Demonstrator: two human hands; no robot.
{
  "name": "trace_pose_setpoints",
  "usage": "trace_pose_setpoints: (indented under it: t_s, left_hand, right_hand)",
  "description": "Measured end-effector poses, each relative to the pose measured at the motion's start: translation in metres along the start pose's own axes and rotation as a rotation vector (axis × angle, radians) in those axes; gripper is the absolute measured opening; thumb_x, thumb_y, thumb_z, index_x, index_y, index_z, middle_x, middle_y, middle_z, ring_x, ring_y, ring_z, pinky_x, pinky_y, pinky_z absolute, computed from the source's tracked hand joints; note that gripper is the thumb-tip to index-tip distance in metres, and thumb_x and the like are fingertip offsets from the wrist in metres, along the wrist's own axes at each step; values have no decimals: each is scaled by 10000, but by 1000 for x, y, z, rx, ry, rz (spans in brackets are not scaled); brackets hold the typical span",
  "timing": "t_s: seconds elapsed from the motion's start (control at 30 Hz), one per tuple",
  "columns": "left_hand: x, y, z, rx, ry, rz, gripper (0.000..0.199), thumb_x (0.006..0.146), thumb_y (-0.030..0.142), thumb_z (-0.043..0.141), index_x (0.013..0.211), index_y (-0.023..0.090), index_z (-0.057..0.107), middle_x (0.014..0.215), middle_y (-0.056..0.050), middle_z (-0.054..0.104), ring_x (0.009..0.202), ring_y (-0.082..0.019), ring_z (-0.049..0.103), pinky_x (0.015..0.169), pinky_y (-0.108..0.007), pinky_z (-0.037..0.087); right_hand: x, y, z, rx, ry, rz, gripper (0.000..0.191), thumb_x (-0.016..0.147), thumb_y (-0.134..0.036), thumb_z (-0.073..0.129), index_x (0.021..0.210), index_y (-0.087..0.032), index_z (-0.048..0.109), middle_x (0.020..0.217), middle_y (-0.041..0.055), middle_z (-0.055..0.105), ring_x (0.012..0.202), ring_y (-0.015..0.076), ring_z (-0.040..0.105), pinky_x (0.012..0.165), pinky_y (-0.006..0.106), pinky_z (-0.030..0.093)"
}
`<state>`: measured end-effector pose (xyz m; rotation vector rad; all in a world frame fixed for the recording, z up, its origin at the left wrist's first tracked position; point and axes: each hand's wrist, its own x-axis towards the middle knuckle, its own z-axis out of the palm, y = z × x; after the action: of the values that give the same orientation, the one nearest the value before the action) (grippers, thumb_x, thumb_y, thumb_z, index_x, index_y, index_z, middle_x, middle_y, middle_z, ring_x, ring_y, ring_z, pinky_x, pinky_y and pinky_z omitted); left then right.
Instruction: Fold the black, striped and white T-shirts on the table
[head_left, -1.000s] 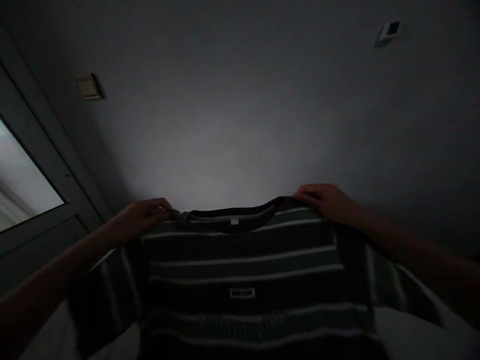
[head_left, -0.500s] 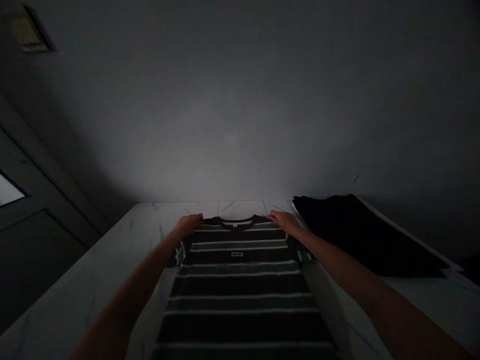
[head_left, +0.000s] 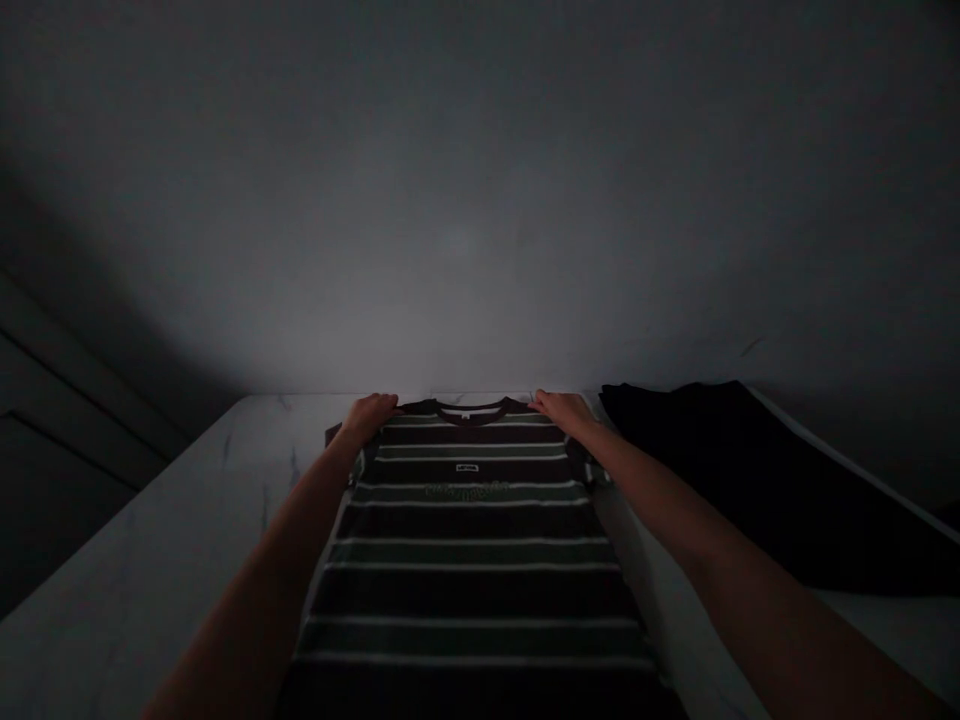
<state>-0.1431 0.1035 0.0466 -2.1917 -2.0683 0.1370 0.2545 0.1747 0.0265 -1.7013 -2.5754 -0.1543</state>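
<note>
A dark striped T-shirt (head_left: pixel 469 520) is spread out with its collar toward the wall, front side up. Pale lines edge its greenish stripes, and a small boxed label sits on the chest above an arc of lettering. My left hand (head_left: pixel 370 415) pinches the shirt at its left shoulder. At the opposite shoulder, my right hand (head_left: pixel 564 408) grips the cloth with fingers closed. Both arms are stretched forward. The lower end of the shirt runs out of the bottom of the view, and the sleeves are partly hidden behind my forearms.
Under the shirt is a white marble-patterned table (head_left: pixel 187 540). Black cloth (head_left: pixel 750 480) lies flat on its right side. A grey wall (head_left: pixel 465 220) rises behind the far edge, and a panelled door (head_left: pixel 60 430) stands at the left. The room is dim.
Both hands and the shirt's collar now appear higher in the picture, nearer the wall. The camera view has shifted slightly. Each hand keeps its hold on a shoulder.
</note>
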Motion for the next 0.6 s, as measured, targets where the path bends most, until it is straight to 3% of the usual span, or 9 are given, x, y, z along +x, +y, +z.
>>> trace_pose_setpoints:
  t_s: [0.1, 0.2, 0.27, 0.33, 0.4, 0.47, 0.53, 0.6]
  left_hand:
    - [-3, 25, -1, -9, 178, -6, 320, 948, 189, 457, 1242, 149, 577, 1281, -194, 606, 1236, -315, 512, 1021, -448, 408]
    - [-12, 76, 6, -83, 358, -28, 441, 926, 193, 455, 1356, 123, 523, 1426, -194, 514, 1317, -329, 457, 1093, -482, 355]
    - [-22, 108, 16, -145, 348, -48, 485, 954, 273, 424, 1407, 113, 492, 1504, -187, 448, 1388, -335, 397, 1136, -490, 313]
    - [-33, 120, 27, -179, 275, -60, 531, 983, 342, 377, 1459, 115, 446, 1554, -174, 388, 1437, -339, 341, 1163, -500, 278]
    - [-44, 108, 33, -177, 197, -50, 553, 1001, 383, 341, 1499, 152, 402, 1579, -142, 355, 1460, -331, 309, 1167, -502, 272]
    - [-56, 84, 32, -154, 144, -49, 547, 1010, 399, 320, 1520, 207, 375, 1588, -113, 346, 1464, -321, 305, 1160, -512, 280]
    - [-67, 68, 25, -120, 125, -96, 534, 1007, 382, 332, 1512, 218, 396, 1575, -123, 368, 1458, -340, 313, 1156, -546, 266]
    - [-82, 73, 16, -99, 163, -136, 537, 987, 359, 385, 1489, 175, 437, 1551, -166, 394, 1456, -382, 300, 1161, -591, 223]
  right_hand:
    - [0, -20, -9, -18, 39, 18, 287, 1000, -291, 436, 1103, -135, 654, 1044, 190, 721, 997, 303, 650, 804, 374, 441]
    - [-12, -78, -11, 10, 131, 15, 361, 1007, -279, 380, 1216, -113, 624, 1316, 231, 600, 1247, 340, 516, 1012, 467, 363]
    - [-26, -122, -5, 120, 158, -26, 441, 1014, -374, 361, 1347, -166, 561, 1485, 187, 472, 1359, 340, 415, 1089, 520, 302]
    - [-42, -150, 6, 245, 102, -84, 528, 1018, -466, 309, 1464, -225, 455, 1575, 141, 363, 1432, 327, 331, 1126, 561, 260]
    - [-55, -149, 14, 296, 34, -131, 584, 1013, -531, 264, 1525, -268, 365, 1617, 102, 284, 1474, 311, 264, 1153, 571, 224]
    - [-63, -127, 16, 276, -5, -101, 611, 1008, -547, 270, 1544, -262, 331, 1629, 95, 245, 1486, 314, 234, 1170, 554, 207]
    - [-69, -102, 10, 221, -23, 57, 631, 1008, -509, 306, 1530, -160, 361, 1611, 165, 265, 1474, 350, 254, 1168, 539, 215]
    - [-76, -94, 3, 175, 2, 213, 641, 1007, -463, 334, 1481, -36, 408, 1572, 255, 300, 1454, 393, 279, 1159, 540, 222]
